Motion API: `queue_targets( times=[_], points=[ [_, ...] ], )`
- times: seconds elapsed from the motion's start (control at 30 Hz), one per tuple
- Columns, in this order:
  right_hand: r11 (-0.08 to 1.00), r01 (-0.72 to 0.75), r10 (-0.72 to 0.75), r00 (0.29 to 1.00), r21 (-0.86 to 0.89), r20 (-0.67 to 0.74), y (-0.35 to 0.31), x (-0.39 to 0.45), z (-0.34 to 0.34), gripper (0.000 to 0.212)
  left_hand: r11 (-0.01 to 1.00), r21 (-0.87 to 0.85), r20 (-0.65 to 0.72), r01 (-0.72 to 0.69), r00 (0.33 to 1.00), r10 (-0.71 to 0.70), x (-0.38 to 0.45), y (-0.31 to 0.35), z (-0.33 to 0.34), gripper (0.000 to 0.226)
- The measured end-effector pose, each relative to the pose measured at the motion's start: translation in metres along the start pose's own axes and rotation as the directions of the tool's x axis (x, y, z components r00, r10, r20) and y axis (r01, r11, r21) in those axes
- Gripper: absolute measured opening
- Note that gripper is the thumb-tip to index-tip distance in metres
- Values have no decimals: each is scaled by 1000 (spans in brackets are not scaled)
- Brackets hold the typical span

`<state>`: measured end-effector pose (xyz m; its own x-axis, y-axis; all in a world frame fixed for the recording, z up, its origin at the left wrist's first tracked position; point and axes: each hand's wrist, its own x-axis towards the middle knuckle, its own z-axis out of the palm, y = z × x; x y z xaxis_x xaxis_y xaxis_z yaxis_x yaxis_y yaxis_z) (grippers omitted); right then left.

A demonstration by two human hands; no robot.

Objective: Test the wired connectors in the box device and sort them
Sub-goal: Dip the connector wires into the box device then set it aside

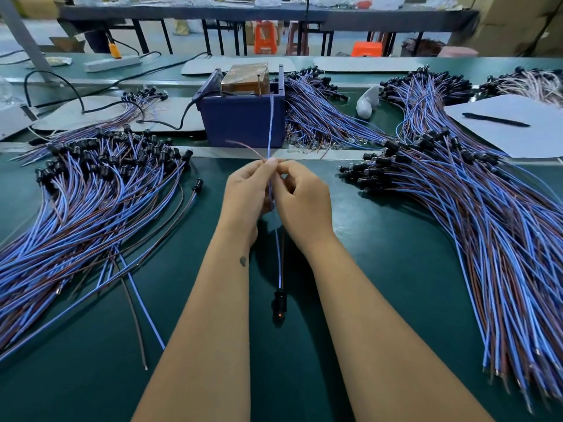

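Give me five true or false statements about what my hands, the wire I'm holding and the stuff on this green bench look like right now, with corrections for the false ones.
1. Both the left hand and the right hand pinch the same blue and brown wired connector. True.
2. The connector's black plug end shows a small orange glow. True.
3. The dark blue box device stands nearer the person than the hands. False: it stands beyond the hands.
4. A black pen lies on the white paper sheet at the right. True.
5. Only one pile of wired connectors lies on the green bench. False: piles lie on both sides, the left pile and the right pile.
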<state>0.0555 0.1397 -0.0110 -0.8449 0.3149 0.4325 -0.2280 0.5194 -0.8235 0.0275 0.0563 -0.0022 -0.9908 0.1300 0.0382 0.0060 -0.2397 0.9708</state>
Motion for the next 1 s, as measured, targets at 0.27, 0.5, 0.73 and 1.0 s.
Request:
queue_targets(
  times=[0.27,0.5,0.73,1.0],
  points=[
    [741,-427,139,853,519,502,-3,5,-14,29,863,-503,-66,54,993,-101,4,9,-16,13],
    [314,-424,48,901,850,432,3,9,-24,31,915,-401,-218,-51,975,-41,7,1,-20,15],
    [637,-275,404,915,720,-7,10,16,-33,30,982,34,-55,-186,981,188,-7,-4,2,18],
    [867,-340,402,909,364,-108,23,27,-93,31,885,273,230,-377,919,320,-45,-22,72,20]
  ],
)
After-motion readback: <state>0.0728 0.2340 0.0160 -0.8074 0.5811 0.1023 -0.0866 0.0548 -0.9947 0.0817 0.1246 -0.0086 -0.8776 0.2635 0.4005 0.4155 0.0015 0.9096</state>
